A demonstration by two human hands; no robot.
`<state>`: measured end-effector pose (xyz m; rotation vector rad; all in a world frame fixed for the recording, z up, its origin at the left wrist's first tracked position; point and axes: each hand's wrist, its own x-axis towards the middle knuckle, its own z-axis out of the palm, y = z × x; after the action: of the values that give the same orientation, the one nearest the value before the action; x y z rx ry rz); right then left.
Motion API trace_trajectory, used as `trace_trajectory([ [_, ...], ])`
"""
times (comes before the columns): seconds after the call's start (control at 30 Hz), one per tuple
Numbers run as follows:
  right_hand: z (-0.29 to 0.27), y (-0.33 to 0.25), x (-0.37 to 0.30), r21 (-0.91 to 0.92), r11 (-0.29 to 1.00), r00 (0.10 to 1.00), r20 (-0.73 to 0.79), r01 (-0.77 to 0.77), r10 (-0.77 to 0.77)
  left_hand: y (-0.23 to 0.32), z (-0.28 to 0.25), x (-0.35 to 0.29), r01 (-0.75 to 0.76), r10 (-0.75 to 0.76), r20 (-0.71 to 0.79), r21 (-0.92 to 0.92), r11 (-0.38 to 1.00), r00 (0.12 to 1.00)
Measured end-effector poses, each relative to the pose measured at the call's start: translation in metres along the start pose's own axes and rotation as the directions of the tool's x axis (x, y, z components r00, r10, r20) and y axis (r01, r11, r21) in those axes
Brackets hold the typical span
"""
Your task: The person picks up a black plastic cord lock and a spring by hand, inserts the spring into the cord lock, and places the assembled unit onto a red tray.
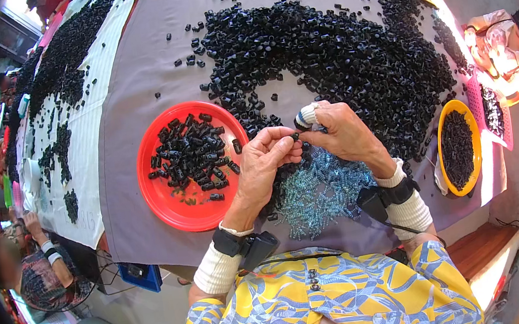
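My left hand [268,162] and my right hand [345,131] meet over the near middle of the table. Between their fingertips is a small black plastic part [296,137], mostly covered by the fingers. Both hands are closed in a pinch, and a striped cloth cover wraps a finger of the right one. Below them lies a heap of small shiny blue-green coils [323,192] that look like springs. A wide pile of loose black plastic parts [330,50] spreads beyond the hands. To the left, a red round tray [166,220] holds several black cylindrical pieces.
An orange-yellow bowl [478,141] of thin black pieces stands at the right, beside a pink basket [476,103]. Grey cloth [133,80] covers the table. More black parts [66,62] lie on a white-covered table at left. Other people sit around both tables.
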<state>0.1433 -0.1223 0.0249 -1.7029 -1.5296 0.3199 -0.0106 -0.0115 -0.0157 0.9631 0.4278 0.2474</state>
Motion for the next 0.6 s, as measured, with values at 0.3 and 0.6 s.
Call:
trace_trajectory([
  [0.3, -0.003, 0.004, -0.017, 0.031, 0.998, 0.998, 0.023, -0.053, 0.052, -0.011, 0.012, -0.003, -0.008, 0.002, 0.078, 0.069, 0.998, 0.997],
  [0.6, -0.01, 0.003, -0.029, 0.276, 0.933, 0.972, 0.104, -0.231, 0.21, -0.019, 0.024, -0.005, -0.061, 0.038, 0.122, 0.194, 0.979, 0.992],
])
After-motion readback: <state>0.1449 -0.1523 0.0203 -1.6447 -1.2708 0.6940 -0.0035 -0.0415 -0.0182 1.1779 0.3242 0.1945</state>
